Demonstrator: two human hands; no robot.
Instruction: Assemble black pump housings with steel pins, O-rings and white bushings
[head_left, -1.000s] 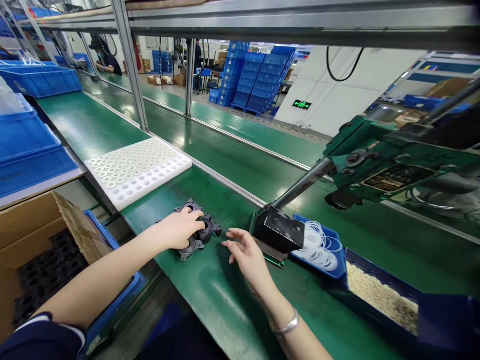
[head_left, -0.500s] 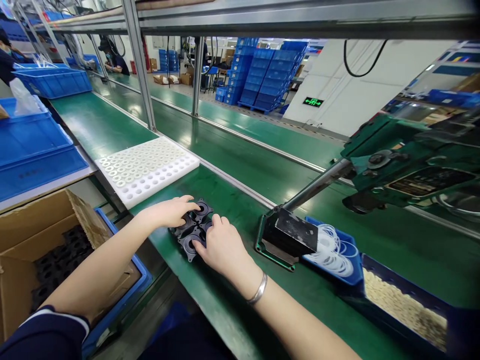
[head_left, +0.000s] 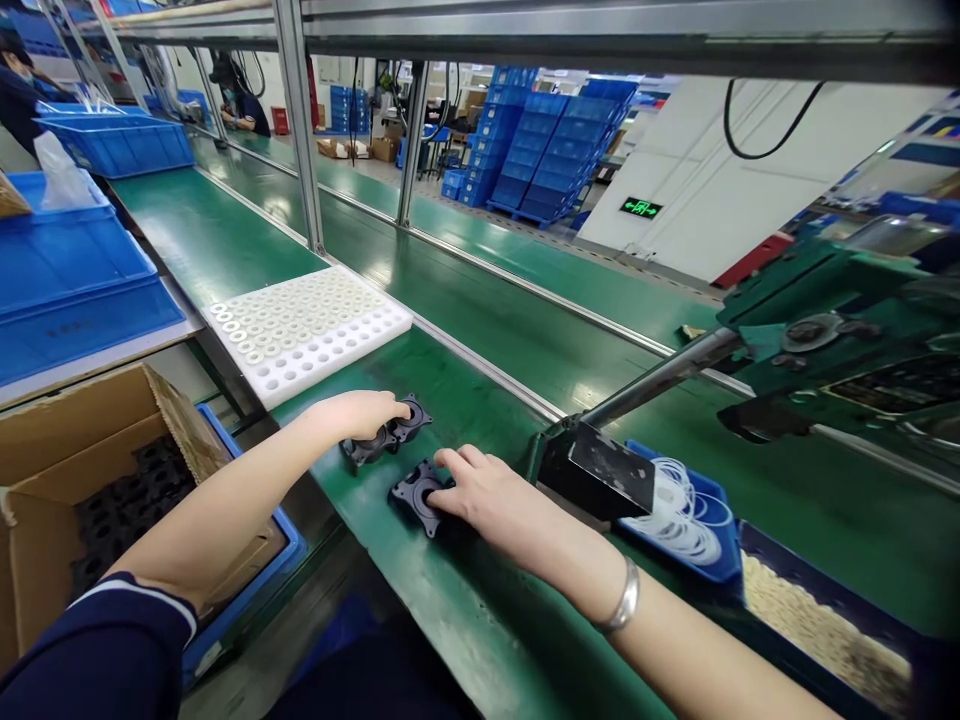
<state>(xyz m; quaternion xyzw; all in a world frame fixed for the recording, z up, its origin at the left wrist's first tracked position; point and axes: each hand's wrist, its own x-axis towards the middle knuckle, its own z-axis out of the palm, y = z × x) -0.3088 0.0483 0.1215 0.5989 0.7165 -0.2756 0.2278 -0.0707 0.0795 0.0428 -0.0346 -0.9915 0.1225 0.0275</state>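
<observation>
Green work surface (head_left: 480, 575) is run from near right to far left, lined by metal rails; stacked blue crates (head_left: 555, 150) and a lit green sign (head_left: 641, 207) are seen in the far background. Two people are partly seen at far left.

Black flanged parts are set on the near middle of the surface, in two groups with a gap between. Left group (head_left: 412, 418) is covered partly by the left hand (head_left: 366, 412); its fingers are bent down, a fingertip put into a round opening. Whether anything is gripped there cannot be told, thumb hidden. Right group (head_left: 411, 497), slightly nearer, is gripped by the right hand (head_left: 487, 492): thumb hooked into an opening, fingers curled over the far side. Silver bracelet (head_left: 624, 595) is worn on that wrist.

White tray (head_left: 346, 362) is placed left and farther, most holes filled with pale rings. More black parts (head_left: 135, 505) are piled in a cardboard box (head_left: 82, 425) at near left. Green machine (head_left: 817, 290), black block (head_left: 611, 470), and white loops (head_left: 679, 520) in a blue bin (head_left: 724, 570) are seen at right.
</observation>
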